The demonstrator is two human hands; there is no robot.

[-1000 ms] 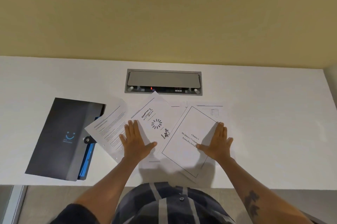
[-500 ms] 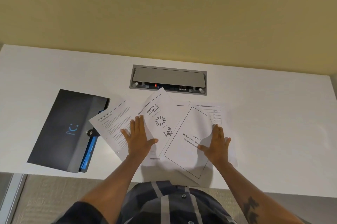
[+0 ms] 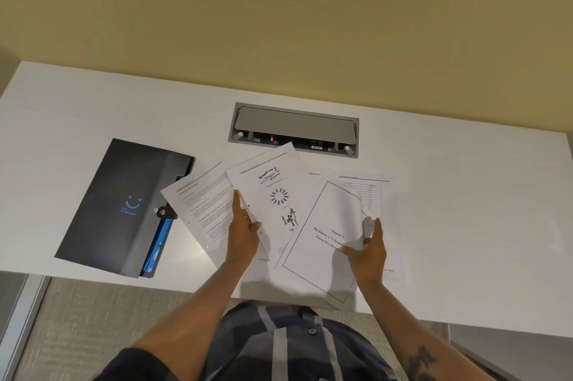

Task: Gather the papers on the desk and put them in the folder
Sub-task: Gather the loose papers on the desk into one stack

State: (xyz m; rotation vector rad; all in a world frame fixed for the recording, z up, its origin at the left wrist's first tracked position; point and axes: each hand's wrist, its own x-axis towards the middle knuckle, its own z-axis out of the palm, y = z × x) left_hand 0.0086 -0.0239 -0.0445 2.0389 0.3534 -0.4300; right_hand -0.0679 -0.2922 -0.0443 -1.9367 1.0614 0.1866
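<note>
Several white printed papers (image 3: 288, 194) lie fanned out near the front edge of the white desk (image 3: 465, 210). My left hand (image 3: 243, 230) grips the left edge of the sheet with small diagrams, which is lifted at that side. My right hand (image 3: 367, 249) pinches the curled right edge of the bordered title page (image 3: 325, 241). A text sheet (image 3: 201, 204) lies further left, overlapping the corner of the dark folder (image 3: 124, 204), which lies flat with blue contents showing along its right side.
A grey cable box (image 3: 294, 129) with its lid raised is set into the desk just beyond the papers. A yellow wall rises behind the desk. The title page overhangs the front edge, above my striped shirt.
Both hands were pressed flat on the papers. Now their fingers have curled under the sheet edges, and the diagram sheet and title page are lifting off the desk.
</note>
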